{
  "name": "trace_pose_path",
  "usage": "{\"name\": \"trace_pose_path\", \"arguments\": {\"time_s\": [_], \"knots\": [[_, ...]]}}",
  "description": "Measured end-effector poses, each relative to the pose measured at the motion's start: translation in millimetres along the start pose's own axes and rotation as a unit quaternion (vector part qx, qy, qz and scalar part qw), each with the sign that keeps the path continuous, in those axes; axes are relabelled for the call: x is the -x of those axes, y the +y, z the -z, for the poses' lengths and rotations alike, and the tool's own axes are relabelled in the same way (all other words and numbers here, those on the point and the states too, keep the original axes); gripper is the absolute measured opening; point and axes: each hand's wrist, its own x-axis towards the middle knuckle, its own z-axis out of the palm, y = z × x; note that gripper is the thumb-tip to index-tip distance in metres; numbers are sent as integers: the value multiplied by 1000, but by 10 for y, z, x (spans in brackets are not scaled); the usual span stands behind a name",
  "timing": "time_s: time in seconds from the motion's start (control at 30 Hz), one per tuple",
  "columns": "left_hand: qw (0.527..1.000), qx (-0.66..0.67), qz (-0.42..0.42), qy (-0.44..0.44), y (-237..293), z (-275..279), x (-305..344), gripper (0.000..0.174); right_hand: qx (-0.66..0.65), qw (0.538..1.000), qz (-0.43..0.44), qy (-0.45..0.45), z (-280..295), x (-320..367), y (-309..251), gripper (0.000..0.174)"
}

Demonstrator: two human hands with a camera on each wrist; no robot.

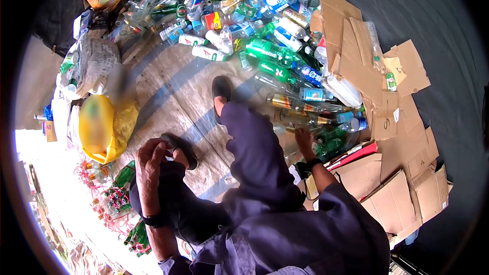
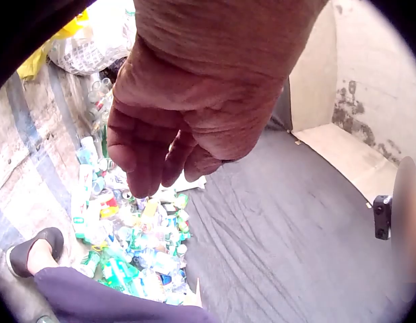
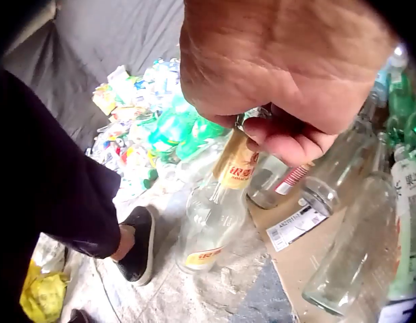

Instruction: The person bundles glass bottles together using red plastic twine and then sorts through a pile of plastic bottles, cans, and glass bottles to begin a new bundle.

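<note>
My right hand [image 3: 275, 87] grips a clear glass bottle [image 3: 214, 215] by its neck. Gold labels with red print mark the neck and base of that bottle, which hangs slightly tilted in the right wrist view. In the head view the right hand [image 1: 305, 143] is beside the glass bottles [image 1: 290, 103] at the right of the heap. Raised over the left knee, my left hand [image 1: 151, 154] has loosely curled fingers and holds nothing. The left wrist view shows the same hand [image 2: 194, 101] from the wrist side, its fingers bent downward.
A large heap of plastic bottles and cans [image 1: 229, 15] spreads along the far side. Flattened cardboard [image 1: 397, 158] lies at the right, with a black sheet [image 1: 443, 122] beyond. At the left are a yellow bag [image 1: 119, 137] and green bottles [image 1: 124, 173]. A striped tarp [image 1: 173, 86] covers the ground.
</note>
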Motion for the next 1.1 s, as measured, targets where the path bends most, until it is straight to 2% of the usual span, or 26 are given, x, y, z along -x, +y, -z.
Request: {"name": "trace_pose_path", "arguments": {"time_s": [0.03, 0.17, 0.23, 0.27, 0.33, 0.37, 0.4, 0.47, 0.53, 0.6, 0.63, 0.67, 0.73, 0.8, 0.83, 0.87, 0.93, 1.0, 1.1], "knots": [[1000, -7, -5, 0, 8, 9, 8, 25, -38, 997, -33, 52, 122, -6, -305, 30], [998, -66, -20, 15, 105, 33, 69, 27, -127, 991, 21, 46, 201, -98, -693, 35], [999, -39, -35, 14, 96, 33, 70, 29, -115, 991, 7, -62, 350, -186, -930, 37], [998, -38, -36, 22, 138, 23, 107, 29, -116, 991, 15, -64, 337, -236, -971, 37], [977, -155, -146, 17, 262, -3, 204, 30, -116, 989, 23, -90, 304, -355, -1103, 42], [995, -88, -44, 19, 291, 41, 186, 31, -120, 987, 71, -76, 357, -386, -1228, 41], [994, -89, -55, 20, 291, 71, 204, 31, -123, 986, 82, -82, 418, -415, -1347, 41], [997, -33, -64, 10, 287, 129, 221, 31, -64, 986, 48, -150, 598, -458, -1680, 41], [998, -4, -59, 5, 331, 174, 246, 33, -34, 985, 100, -137, 293, -597, -1509, 41], [994, -65, -92, 10, 372, 214, 246, 32, 36, 962, 264, -61, 136, -731, -1521, 39], [992, -21, -127, -16, 335, 219, 208, 29, 43, 934, 342, -89, 153, -841, -1515, 36], [996, -29, -89, 1, 325, 207, 164, 28, 39, 929, 354, -96, 265, -807, -1703, 36], [994, -50, -93, -14, 313, 197, 103, 27, -167, 948, 207, -174, 658, -777, -2258, 37], [992, -56, -101, -46, 194, 171, 8, 26, 21, 964, 243, -103, 459, -1015, -2398, 37], [988, -94, -120, -40, 161, 135, -26, 25, -4, 964, 235, -127, 573, -978, -2632, 35], [981, -131, -139, -36, 140, 103, -77, 24, -22, 953, 285, -101, 582, -989, -2762, 34], [969, -157, -185, -48, 82, 86, -165, 21, -29, 945, 294, -139, 444, -1097, -2982, 35], [967, -163, -188, -47, 2, 85, -207, 17, -33, 933, 318, -164, 406, -1072, -3305, 35], [950, -158, -268, -22, 12, 74, -215, 15, -35, 908, 367, -199, 246, -1074, -3776, 33]]}}
